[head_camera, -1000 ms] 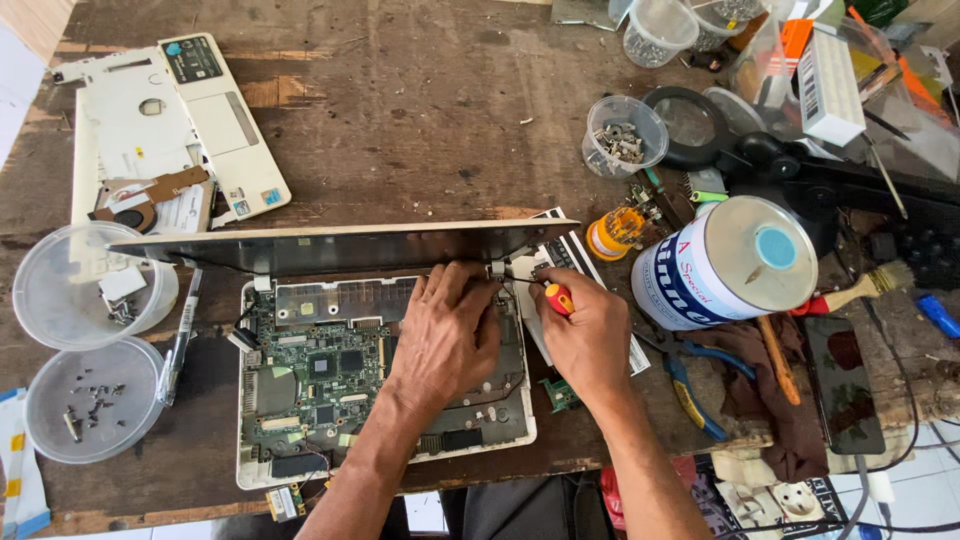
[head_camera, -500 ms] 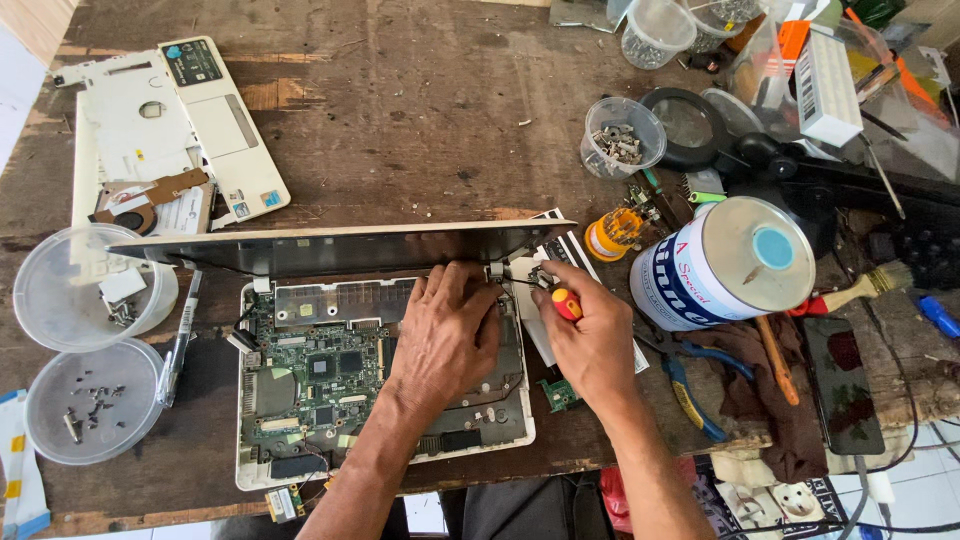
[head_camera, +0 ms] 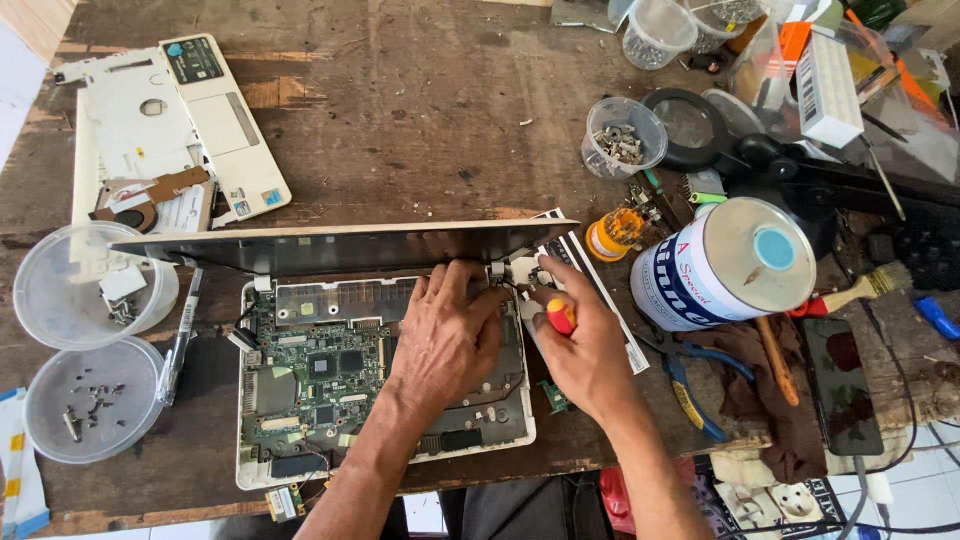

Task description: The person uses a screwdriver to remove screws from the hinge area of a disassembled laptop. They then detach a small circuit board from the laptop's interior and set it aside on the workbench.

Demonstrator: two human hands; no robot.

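An opened white laptop base lies on the wooden table with its green circuit board bare and its lid tilted up behind. My left hand rests flat on the base, fingertips pressing near the right hinge. My right hand grips a screwdriver with a red and yellow handle, its tip pointing at that hinge.
A detached white palmrest cover lies at the far left. Two clear tubs with screws and parts stand left of the laptop. A white tin can, blue-handled pliers, a brush and clutter crowd the right.
Both hands stay at the right hinge; only small shifts of the fingers and the screwdriver show.
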